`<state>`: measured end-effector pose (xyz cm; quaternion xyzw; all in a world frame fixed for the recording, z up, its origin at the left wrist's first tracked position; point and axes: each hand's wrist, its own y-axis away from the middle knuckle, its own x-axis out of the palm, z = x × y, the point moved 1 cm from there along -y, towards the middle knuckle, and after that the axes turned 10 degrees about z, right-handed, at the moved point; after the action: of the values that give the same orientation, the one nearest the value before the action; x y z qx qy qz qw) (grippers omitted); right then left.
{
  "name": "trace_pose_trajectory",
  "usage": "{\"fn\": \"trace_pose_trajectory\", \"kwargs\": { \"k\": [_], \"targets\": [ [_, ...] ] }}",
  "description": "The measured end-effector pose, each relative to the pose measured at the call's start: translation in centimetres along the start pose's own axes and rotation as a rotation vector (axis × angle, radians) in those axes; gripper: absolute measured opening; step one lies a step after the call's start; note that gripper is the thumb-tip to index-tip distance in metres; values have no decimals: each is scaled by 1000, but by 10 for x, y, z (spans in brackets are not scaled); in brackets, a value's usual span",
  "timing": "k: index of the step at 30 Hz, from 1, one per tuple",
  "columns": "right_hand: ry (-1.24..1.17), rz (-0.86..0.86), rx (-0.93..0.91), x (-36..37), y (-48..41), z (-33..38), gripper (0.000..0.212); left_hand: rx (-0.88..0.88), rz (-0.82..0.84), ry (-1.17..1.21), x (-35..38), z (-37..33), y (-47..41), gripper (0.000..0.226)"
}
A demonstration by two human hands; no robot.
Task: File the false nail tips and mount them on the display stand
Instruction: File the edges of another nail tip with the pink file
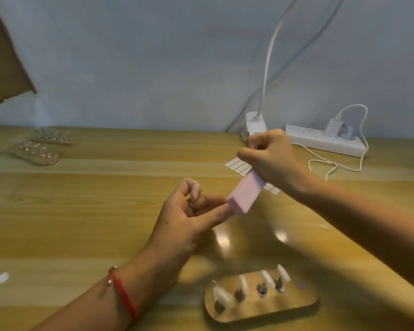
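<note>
My right hand [270, 156] grips the upper end of a pink buffer block [245, 192], held slanting down to the left. The block's lower end touches the thumb and forefinger tips of my left hand [189, 218], which pinch together; whatever they hold is hidden behind the block. Near the table's front edge lies an oval wooden display stand [273, 309] with several small metal holders. Several white false nail tips [243, 283] stand mounted on it.
A sheet of white adhesive tabs [238, 164] lies behind the block. Two clear stands with holders [37, 152] sit far left. A white power strip [325, 140] with plugs and cables lies at the back right, against the grey wall.
</note>
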<state>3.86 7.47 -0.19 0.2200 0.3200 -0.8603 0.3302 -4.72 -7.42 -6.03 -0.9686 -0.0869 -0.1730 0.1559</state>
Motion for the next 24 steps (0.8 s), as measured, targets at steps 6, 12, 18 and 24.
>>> {"fn": "trace_pose_trajectory", "kwargs": {
  "k": [6,12,18,24],
  "targets": [
    [55,33,-38,4,-5,2,45,45,42,-25,-1,2,-3,47],
    [88,215,-206,31,11,13,37,28,38,-26,-2,4,-2,44],
    [353,-188,166,-51,-13,-55,42,-38,-20,-11,-5,-2,-2,57],
    [259,25,88,-43,19,-65,45,-66,-26,6,-8,0,-6,52]
  ]
}}
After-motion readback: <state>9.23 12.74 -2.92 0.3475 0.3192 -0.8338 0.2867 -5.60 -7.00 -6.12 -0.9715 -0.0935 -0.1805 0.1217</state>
